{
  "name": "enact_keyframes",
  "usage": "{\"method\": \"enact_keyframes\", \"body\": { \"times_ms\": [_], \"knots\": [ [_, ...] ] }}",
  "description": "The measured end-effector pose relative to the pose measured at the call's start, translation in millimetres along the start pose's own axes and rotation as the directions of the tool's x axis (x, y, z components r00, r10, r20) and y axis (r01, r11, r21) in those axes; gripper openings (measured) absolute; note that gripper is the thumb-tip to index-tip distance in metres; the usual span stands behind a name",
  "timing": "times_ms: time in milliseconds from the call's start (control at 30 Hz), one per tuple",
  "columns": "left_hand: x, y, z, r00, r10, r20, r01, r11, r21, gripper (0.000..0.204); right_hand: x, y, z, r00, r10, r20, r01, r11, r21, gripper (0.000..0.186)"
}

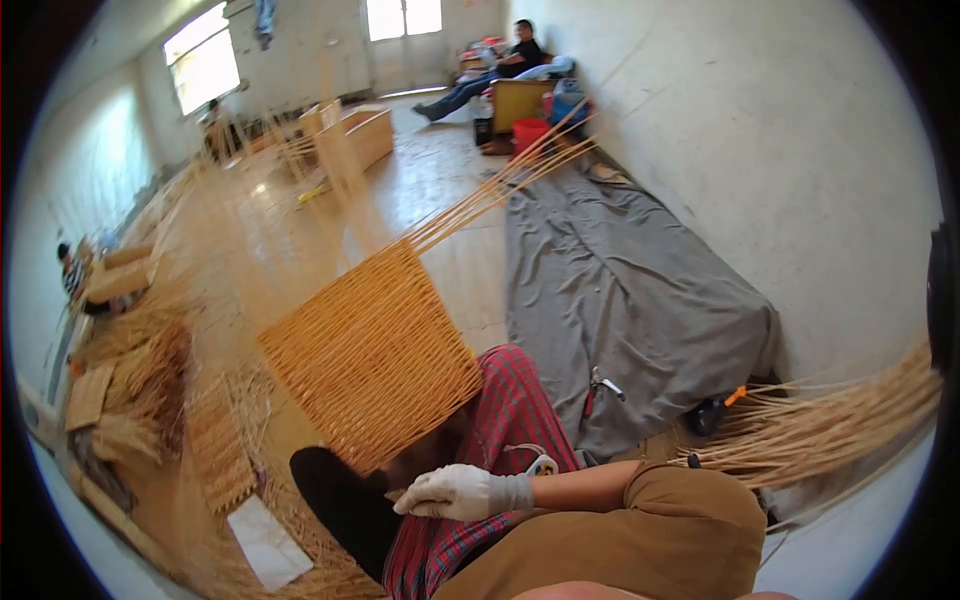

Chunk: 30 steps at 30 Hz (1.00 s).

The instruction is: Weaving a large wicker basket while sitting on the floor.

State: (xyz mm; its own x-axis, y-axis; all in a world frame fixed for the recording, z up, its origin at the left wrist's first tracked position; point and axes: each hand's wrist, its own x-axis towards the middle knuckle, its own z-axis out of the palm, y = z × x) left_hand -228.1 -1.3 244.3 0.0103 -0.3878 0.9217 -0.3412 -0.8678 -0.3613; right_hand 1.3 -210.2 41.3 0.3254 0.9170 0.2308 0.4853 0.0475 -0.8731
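A half-woven wicker basket (375, 355) lies tilted on my lap, and its loose upright rods (500, 185) fan out toward the upper right. My right hand (455, 492), in a white glove, rests palm down on the red plaid cloth (510, 420) over my knee. It sits just below the basket's lower corner, fingers loosely curled with nothing visible in them. My forearm and brown sleeve (650, 525) come in from the lower right. My left hand does not show.
A grey sheet (620, 280) covers the floor along the right wall, with pliers (602, 385) on it. A bundle of rods (820, 430) lies at the right, and woven panels (215, 440) and straw at the left. One person (500, 70) sits at the back, another (70, 270) at the left.
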Motion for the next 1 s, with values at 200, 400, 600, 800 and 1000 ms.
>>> {"method": "enact_keyframes", "body": {
  "times_ms": [200,400,600,800,1000],
  "knots": [
    [-86,49,122,0.466,-0.694,0.548,0.845,0.167,-0.507,0.016,11,-28,26,1.000,-0.012,0.018,0.000,0.827,0.562,0.076],
    [-154,75,143,0.098,-0.798,0.594,0.984,-0.009,-0.175,0.022,-38,16,-12,0.798,0.598,0.075,-0.525,0.628,0.574,0.048],
    [-291,55,103,-0.232,-0.963,0.141,0.950,-0.255,-0.181,0.012,-207,198,-126,0.217,0.523,-0.825,-0.521,0.776,0.355,0.041],
    [-420,112,49,-0.821,-0.564,0.084,0.529,-0.697,0.484,0.034,-371,394,-115,0.449,0.756,-0.476,-0.583,0.651,0.485,0.043],
    [-532,263,-51,-0.823,-0.526,0.215,0.537,-0.844,-0.007,0.049,-343,435,-87,0.331,0.865,-0.377,-0.475,0.498,0.726,0.040]
  ]
}}
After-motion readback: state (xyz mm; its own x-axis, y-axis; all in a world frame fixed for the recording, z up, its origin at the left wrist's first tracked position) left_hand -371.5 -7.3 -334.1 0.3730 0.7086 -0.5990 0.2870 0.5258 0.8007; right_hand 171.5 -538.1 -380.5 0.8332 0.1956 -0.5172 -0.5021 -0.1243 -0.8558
